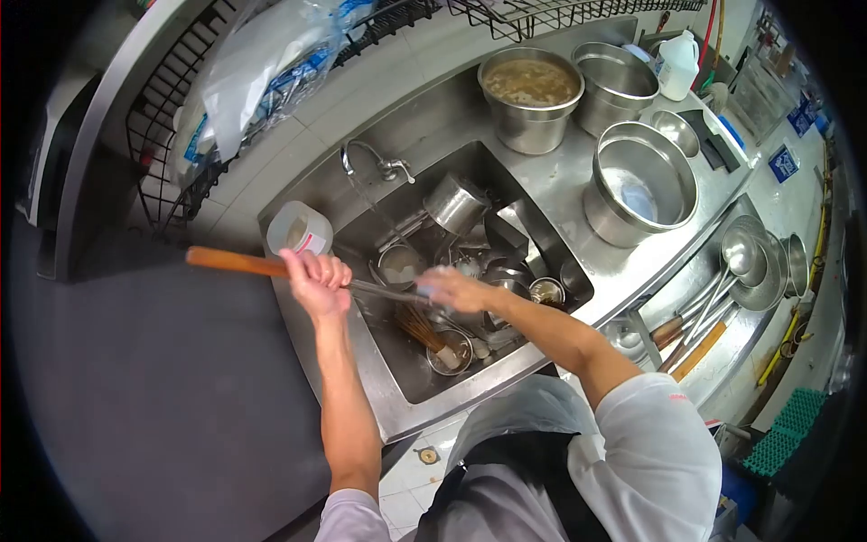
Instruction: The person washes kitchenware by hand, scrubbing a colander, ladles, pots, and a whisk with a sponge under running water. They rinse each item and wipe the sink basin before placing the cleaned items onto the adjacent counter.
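Observation:
My left hand (318,278) is wrapped round a long-handled utensil (237,261) with an orange-brown wooden handle and a metal shaft, held over the left side of the sink (397,366). My right hand (456,289), blurred by motion, is closed at the lower part of the shaft with something small and bluish in its fingers. What the utensil ends in is hidden. Below, the sink holds a metal pot (456,204), a bamboo brush (420,327), bowls and other metalware. Water runs from the faucet (379,165).
Behind the sink stand a large pot of brownish liquid (531,83) and an empty pot (616,77). Another large pot (639,181) is on the right counter, with ladles (738,250) beyond it. A white tub (300,230) sits at the sink's left corner.

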The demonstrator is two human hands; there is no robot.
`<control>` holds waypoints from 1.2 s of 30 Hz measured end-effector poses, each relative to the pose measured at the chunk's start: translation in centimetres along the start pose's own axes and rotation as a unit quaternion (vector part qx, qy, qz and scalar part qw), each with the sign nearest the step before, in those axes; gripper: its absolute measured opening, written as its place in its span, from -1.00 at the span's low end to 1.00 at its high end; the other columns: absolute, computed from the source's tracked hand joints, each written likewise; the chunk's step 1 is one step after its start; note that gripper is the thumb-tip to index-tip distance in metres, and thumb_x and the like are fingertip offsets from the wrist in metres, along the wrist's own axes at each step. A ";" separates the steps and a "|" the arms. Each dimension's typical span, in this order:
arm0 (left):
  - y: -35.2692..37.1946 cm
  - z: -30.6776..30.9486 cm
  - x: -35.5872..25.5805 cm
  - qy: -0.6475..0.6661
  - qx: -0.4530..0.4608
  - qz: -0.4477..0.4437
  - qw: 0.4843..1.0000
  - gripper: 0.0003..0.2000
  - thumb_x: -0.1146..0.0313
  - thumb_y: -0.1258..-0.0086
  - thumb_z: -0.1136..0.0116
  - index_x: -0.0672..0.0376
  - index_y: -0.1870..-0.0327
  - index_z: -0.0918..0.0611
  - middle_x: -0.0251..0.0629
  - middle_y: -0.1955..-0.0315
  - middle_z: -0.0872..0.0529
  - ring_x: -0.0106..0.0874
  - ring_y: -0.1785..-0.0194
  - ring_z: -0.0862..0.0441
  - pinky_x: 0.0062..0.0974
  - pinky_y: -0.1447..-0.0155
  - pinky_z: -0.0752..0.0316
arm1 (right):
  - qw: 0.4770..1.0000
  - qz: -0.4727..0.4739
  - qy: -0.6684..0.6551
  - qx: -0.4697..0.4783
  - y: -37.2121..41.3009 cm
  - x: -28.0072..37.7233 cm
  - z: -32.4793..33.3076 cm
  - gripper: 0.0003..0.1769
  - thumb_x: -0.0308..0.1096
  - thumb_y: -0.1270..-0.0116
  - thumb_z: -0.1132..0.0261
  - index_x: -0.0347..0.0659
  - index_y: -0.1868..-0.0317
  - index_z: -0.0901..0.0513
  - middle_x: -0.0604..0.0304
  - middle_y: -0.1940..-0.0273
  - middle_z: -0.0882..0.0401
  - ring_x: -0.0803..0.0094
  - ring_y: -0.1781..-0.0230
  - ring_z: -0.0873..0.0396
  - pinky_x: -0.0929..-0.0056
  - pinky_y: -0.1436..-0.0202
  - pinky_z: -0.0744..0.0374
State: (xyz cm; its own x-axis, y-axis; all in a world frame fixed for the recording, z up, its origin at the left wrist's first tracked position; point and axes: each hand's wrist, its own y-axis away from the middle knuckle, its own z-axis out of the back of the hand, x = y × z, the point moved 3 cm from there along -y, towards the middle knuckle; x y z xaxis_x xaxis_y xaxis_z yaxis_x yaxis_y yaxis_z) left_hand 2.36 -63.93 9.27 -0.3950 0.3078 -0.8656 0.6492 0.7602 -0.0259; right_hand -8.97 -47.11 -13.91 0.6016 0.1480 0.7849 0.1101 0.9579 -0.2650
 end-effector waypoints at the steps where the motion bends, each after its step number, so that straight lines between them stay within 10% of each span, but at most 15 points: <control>1: -0.1 -0.7 -1.3 0.012 0.028 -0.008 1.000 -0.37 -0.32 -0.56 0.26 -0.05 0.66 -0.16 -0.54 0.81 -0.01 -0.57 0.74 0.10 -0.50 0.59 0.12 | 0.999 -0.024 0.024 0.010 0.3 -0.1 -0.6 -0.38 -0.13 -0.50 -0.15 -0.13 -0.50 -0.29 -0.15 -0.40 -0.33 -0.04 -0.50 -0.15 -0.02 -0.55 -0.14; 8: -0.3 -0.8 -7.9 0.036 0.248 -0.050 0.967 -0.37 -0.33 -0.55 0.31 0.02 0.61 -0.23 -0.53 0.80 -0.13 -0.58 0.74 0.05 -0.52 0.58 0.07 | 0.987 0.118 -0.089 0.060 -3.2 3.1 2.2 -0.21 -0.37 -0.30 -0.30 -0.23 -0.52 -0.21 -0.13 -0.42 -0.30 -0.08 -0.46 -0.20 0.02 -0.54 -0.17; 13: 1.1 -2.1 -11.0 0.052 0.366 -0.060 0.927 -0.38 -0.31 -0.55 0.27 0.06 0.56 -0.27 -0.51 0.76 -0.21 -0.57 0.73 -0.01 -0.52 0.58 -0.02 | 0.964 0.155 -0.125 0.174 -7.2 3.3 1.3 -0.73 -0.32 -0.28 -0.36 -0.26 0.06 -0.63 -0.11 0.14 -0.68 -0.05 0.08 -0.64 0.12 -0.06 -0.54; 19: 4.1 -0.2 -15.8 0.016 0.305 -0.159 0.939 -0.37 -0.30 -0.56 0.29 0.05 0.59 -0.26 -0.52 0.80 -0.16 -0.57 0.74 0.02 -0.53 0.62 -0.01 | 0.954 -0.068 -0.278 0.094 -6.4 -0.9 0.6 -0.72 -0.24 -0.39 -0.36 -0.29 0.06 -0.66 0.04 0.23 -0.72 0.29 0.18 -0.68 0.22 0.05 -0.59; 23: 5.5 1.0 -14.5 0.012 0.177 -0.244 0.953 -0.37 -0.29 -0.57 0.31 0.04 0.61 -0.24 -0.51 0.82 -0.14 -0.57 0.74 0.07 -0.53 0.63 0.03 | 0.759 -0.268 -0.553 -0.214 -6.3 -1.3 -1.7 -0.74 -0.29 -0.44 -0.32 -0.35 0.07 -0.68 0.14 0.19 -0.73 0.47 0.22 -0.66 0.45 0.15 -0.62; 27: 5.9 0.2 -11.4 -0.016 0.122 -0.263 0.957 -0.38 -0.28 -0.58 0.32 0.01 0.63 -0.17 -0.51 0.83 -0.07 -0.58 0.73 0.11 -0.58 0.62 0.07 | 0.742 -0.440 -0.459 -0.212 -4.8 0.7 -3.0 -0.57 -0.21 -0.45 -0.31 -0.43 -0.10 -0.54 0.01 0.06 -0.68 0.29 0.16 -0.70 0.25 0.19 -0.68; 28: 5.9 -0.3 -10.5 -0.015 0.107 -0.268 0.957 -0.38 -0.28 -0.59 0.35 0.01 0.63 -0.17 -0.51 0.83 -0.08 -0.57 0.73 0.10 -0.57 0.61 0.08 | 0.826 -0.452 -0.251 -0.225 -4.4 -0.8 -4.4 -0.50 -0.15 -0.46 -0.30 -0.40 -0.17 -0.47 -0.04 0.00 -0.64 0.13 0.07 -0.68 0.07 0.06 -0.71; 30: 5.9 -1.1 -8.2 -0.013 0.078 -0.282 0.956 -0.39 -0.26 -0.61 0.40 0.01 0.61 -0.19 -0.51 0.83 -0.10 -0.56 0.72 0.06 -0.55 0.60 0.10 | 0.768 -0.500 -0.195 -0.350 -4.0 -0.7 -6.2 -0.50 -0.11 -0.47 -0.27 -0.28 -0.22 -0.44 -0.03 -0.03 -0.61 0.04 -0.04 -0.62 -0.03 -0.08 -0.65; 33: 6.4 -2.3 -4.1 -0.031 0.052 -0.302 0.951 -0.40 -0.23 -0.63 0.42 0.00 0.62 -0.17 -0.50 0.83 -0.09 -0.55 0.72 0.05 -0.53 0.55 0.06 | 0.431 -0.464 -0.644 -0.430 -7.3 1.7 -5.7 -0.53 -0.17 -0.52 -0.21 -0.23 -0.29 -0.39 -0.02 -0.20 -0.50 0.00 -0.14 -0.55 -0.21 -0.12 -0.67; 36: 7.5 -3.2 -2.3 -0.056 0.032 -0.306 0.950 -0.40 -0.19 -0.66 0.44 -0.01 0.63 -0.16 -0.49 0.83 -0.09 -0.53 0.71 0.06 -0.51 0.51 0.02 | 0.259 -0.395 -0.743 -0.475 -10.4 1.1 -5.2 -0.48 -0.20 -0.49 -0.24 -0.22 -0.33 -0.34 0.02 -0.24 -0.45 0.02 -0.15 -0.54 -0.22 -0.10 -0.66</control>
State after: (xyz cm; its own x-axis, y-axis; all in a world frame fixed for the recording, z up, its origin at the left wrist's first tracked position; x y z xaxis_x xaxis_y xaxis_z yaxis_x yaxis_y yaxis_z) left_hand 6.02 -57.07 12.67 -0.6417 -0.2454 -0.7266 0.3609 0.7393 -0.5684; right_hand -5.37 -58.20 -13.20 -0.7947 0.6061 -0.0327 0.3046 0.4449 0.8422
